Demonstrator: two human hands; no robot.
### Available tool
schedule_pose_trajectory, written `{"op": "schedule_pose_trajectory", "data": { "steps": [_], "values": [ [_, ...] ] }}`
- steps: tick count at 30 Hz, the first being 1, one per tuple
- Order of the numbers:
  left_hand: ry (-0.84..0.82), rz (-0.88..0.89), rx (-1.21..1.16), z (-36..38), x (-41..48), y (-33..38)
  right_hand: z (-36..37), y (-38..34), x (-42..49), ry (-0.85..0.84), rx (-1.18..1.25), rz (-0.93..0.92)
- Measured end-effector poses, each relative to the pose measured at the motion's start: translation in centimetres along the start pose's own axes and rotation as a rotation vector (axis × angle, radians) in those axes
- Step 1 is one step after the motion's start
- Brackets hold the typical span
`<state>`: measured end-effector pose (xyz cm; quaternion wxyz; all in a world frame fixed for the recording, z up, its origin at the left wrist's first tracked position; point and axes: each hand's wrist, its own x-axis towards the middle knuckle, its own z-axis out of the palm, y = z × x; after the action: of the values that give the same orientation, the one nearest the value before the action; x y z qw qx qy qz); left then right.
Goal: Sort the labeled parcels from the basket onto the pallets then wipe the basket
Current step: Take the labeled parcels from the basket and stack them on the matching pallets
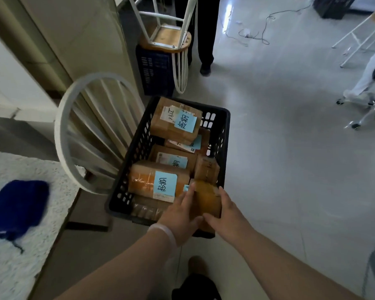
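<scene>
- Looking down, we see the black basket [223,126] on the pale floor [290,169] in the middle of the frame, holding several brown parcels.
- The far parcel [171,126] lies on top at the basket's upper end, with a blue label [185,122] on it.
- The near parcel [143,180] lies by the basket's lower left wall and carries its own blue handwritten label.
- A small box [208,200] sits in the basket's lower right corner, between our two hands.
- Our left hand [180,215] lies against the box's left side, fingers straight and pressed together, thumb at the box's near edge.
- A white band [167,232] circles that wrist.
- Our right hand [227,215] lies against the box's right side, fingers straight and together, thumb reaching in to meet the left thumb.
- We cannot tell whether the box is lifted clear of the parcels under it.
- A white chair [61,131] stands just left of the basket, touching or nearly touching its wall.
- A blue cloth [17,208] lies on a white rug [9,267] at the lower left.
- At the top, an upturned stool [165,37] rests on a blue crate [154,70], with a person's dark legs [206,40] just to its right.
</scene>
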<state>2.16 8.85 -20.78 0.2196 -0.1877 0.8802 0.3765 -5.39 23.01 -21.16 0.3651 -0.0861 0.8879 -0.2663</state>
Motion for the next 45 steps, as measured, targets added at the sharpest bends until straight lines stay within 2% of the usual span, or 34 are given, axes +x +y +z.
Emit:
{"op": "schedule_pose_trajectory", "data": {
  "steps": [3, 11, 16, 21, 25, 29, 33, 41, 45],
  "values": [
    [0.012, -0.037, -0.075, 0.1, 0.0, 0.3, -0.5, -0.4, 0.1, -0.013, 0.054, -0.03],
    [0.182, -0.039, -0.099, -3.6, -1.0, 3.7, -4.6, -3.4, -0.8, 0.095, 0.12, -0.126],
    [0.289, -0.036, -0.144, -7.0, -1.7, 5.9, -7.4, -6.7, -1.3, 0.164, 0.125, -0.234],
    [0.411, -0.01, -0.263, -9.9, -2.2, 7.2, -8.6, -8.5, -1.7, 0.147, 0.109, -0.355],
    [0.427, 0.0, -0.43, -11.7, -2.8, 7.5, -9.2, -9.4, -1.8, 0.088, 0.001, -0.434],
    [0.433, 0.003, -0.45, -12.2, -3.2, 7.8, -9.6, -9.5, -1.8, 0.117, -0.103, -0.509],
    [0.42, 0.037, -0.45, -12.1, -3.3, 8.0, -10.3, -9.7, -1.3, 0.168, -0.075, -0.535],
    [0.419, 0.012, -0.417, -12.6, -3.1, 7.6, -10.9, -10.3, -1.2, 0.013, -0.213, -0.552],
    [0.391, 0.017, -0.415, -13.1, -3.2, 7.6, -11.1, -10.4, -1.2, 0.075, -0.204, -0.573]
  ]
}}
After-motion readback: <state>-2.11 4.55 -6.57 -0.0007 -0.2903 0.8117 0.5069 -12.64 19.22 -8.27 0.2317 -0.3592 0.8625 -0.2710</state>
